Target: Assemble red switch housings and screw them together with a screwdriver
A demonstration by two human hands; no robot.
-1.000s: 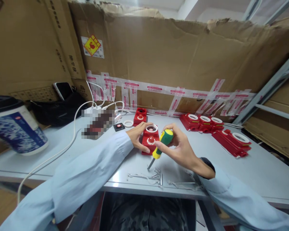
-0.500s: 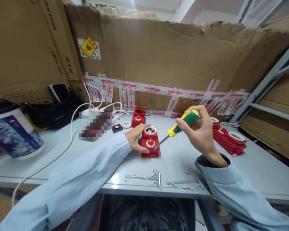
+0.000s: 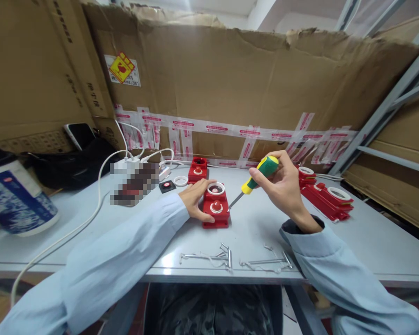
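A red housing (image 3: 215, 219) with a white ring (image 3: 223, 189) and a small red dome lies on the grey table. My left hand (image 3: 196, 200) grips it along its left side, thumb near the front and fingers toward the ring. In my right hand (image 3: 282, 186) is a screwdriver (image 3: 261, 173) with a green and yellow handle. The shaft slants down to the left, its tip at the right edge of the housing; whether it touches a screw I cannot tell. Behind stands another red housing (image 3: 197, 176), with a loose white ring (image 3: 180, 181) and a black square part (image 3: 167, 186) beside it.
Metal T-shaped rods with strings (image 3: 226, 257) lie at the front edge. More red housings (image 3: 326, 204) are at the right. A cup (image 3: 19, 195), a white cable (image 3: 100, 186), a power strip (image 3: 127, 164) and a blurred-out item (image 3: 134, 184) occupy the left. Cardboard (image 3: 212, 83) walls the back.
The screwdriver tip has shifted from the housing's top face to its right edge, higher up. My right hand has moved slightly left; my left hand keeps its hold. The whole view has shifted a little.
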